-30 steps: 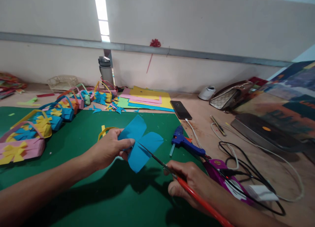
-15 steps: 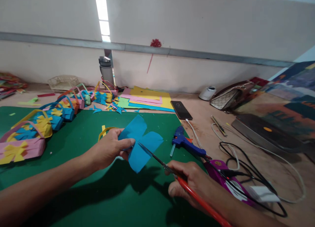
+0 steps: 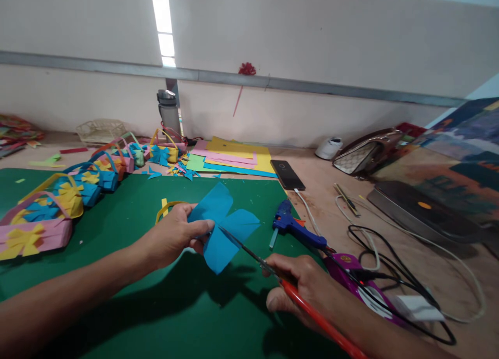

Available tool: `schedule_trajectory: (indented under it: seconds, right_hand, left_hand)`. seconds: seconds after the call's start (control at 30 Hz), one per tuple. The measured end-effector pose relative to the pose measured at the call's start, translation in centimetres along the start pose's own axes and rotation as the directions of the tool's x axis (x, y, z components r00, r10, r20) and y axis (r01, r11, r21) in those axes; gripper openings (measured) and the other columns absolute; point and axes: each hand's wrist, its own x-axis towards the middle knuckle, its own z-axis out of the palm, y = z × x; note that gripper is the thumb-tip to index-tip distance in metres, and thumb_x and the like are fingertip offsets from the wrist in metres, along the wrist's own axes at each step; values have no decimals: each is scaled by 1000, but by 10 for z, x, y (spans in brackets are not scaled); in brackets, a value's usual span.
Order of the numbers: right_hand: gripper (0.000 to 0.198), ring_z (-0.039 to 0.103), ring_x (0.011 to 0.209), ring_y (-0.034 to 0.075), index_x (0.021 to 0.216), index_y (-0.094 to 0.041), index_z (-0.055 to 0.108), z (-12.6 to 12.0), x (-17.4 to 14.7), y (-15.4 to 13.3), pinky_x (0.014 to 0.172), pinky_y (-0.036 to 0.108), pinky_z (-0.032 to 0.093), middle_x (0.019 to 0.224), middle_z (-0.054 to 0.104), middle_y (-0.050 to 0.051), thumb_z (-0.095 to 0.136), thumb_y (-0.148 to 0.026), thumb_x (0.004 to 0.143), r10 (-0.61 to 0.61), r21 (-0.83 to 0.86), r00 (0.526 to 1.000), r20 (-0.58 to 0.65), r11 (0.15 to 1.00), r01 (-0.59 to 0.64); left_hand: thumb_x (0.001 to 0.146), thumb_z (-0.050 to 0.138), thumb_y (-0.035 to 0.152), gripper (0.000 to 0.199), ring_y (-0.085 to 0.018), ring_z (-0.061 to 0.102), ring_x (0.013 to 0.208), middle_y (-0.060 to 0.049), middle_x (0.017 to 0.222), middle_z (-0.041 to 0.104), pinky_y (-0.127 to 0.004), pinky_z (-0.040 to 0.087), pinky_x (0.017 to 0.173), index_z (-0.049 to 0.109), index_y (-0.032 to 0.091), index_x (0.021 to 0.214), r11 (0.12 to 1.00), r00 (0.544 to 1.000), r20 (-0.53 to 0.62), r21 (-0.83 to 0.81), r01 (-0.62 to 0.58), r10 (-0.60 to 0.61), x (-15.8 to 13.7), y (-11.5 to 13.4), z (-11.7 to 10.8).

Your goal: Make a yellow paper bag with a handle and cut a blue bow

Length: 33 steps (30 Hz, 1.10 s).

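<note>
A blue paper flower (image 3: 212,205) with broad petals is pinched in my left hand (image 3: 182,229), thumb on top near its centre. My right hand (image 3: 298,286) is closed around scissors (image 3: 298,295) with red handles. Their dark blades reach left to the flower's middle, lying between two petals. The flower is held above a green mat (image 3: 128,302). Behind my left hand lies a curved yellow paper strip (image 3: 169,205), partly hidden.
Small paper baskets (image 3: 54,234) with bows line the left. Coloured sheets (image 3: 253,151), scraps and a bottle (image 3: 169,115) stand behind. On the right are a phone (image 3: 287,174), a blue glue gun (image 3: 294,225), a purple power strip (image 3: 360,283) and cables.
Almost nothing differs. The flower's right petal has shifted very slightly to the right; both hands and the scissors keep their positions.
</note>
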Motion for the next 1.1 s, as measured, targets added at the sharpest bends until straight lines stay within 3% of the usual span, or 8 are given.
schedule_trajectory:
  seconds: [0.47, 0.6, 0.7, 0.8, 0.93, 1.1]
  right_hand:
    - [29, 37, 44, 7, 67, -20, 47, -2, -1, 1, 42, 19, 23, 46, 45, -10, 73, -32, 66, -12, -60, 1000, -25, 998, 10]
    - [28, 40, 41, 7, 74, -21, 48, -5, -2, -1, 43, 19, 26, 45, 43, -11, 74, -30, 65, -14, -72, 1000, 21, 997, 16]
    - [37, 41, 41, 8, 80, -21, 48, -4, -1, 3, 44, 20, 27, 47, 47, -11, 76, -38, 63, -55, -75, 998, 28, 996, 57]
    - [36, 41, 46, 9, 82, -21, 48, -1, -1, 9, 47, 21, 28, 51, 50, -9, 76, -35, 63, -95, -109, 996, 0, 990, 94]
    - [34, 39, 46, 9, 82, -22, 46, -1, -3, 15, 44, 20, 27, 54, 50, -8, 73, -33, 66, -92, -42, 996, 19, 995, 93]
    - [36, 39, 48, 8, 88, -21, 45, -7, -6, 11, 43, 19, 29, 72, 57, -3, 69, -41, 70, -79, 59, 990, 116, 996, 72]
  left_hand:
    - [63, 70, 30, 25, -6, 46, 43, 4, 53, 52, -18, 38, 43, 52, 15, 69, 1000, 1000, -21, 5, 9, -9, 1, 0, -1]
    - [63, 70, 30, 25, -6, 45, 42, 5, 52, 52, -18, 37, 43, 51, 15, 68, 1000, 1000, -23, 3, 2, -1, 1, 1, -1]
    - [63, 70, 30, 25, -6, 45, 42, 5, 53, 52, -19, 36, 43, 51, 15, 67, 1000, 1000, -24, -1, -7, 7, -1, 3, 1]
    - [64, 70, 29, 24, -6, 45, 42, 5, 53, 51, -19, 36, 43, 51, 15, 67, 1000, 999, -36, 4, -5, 5, -3, 5, 2]
    - [62, 71, 29, 24, -6, 45, 42, 4, 54, 52, -19, 35, 42, 51, 15, 66, 1000, 998, -68, 7, -15, 16, -4, 7, 3]
    - [63, 71, 28, 24, -7, 48, 42, 5, 51, 54, -18, 40, 43, 51, 15, 68, 999, 996, -79, -30, -34, 32, -4, 10, 4]
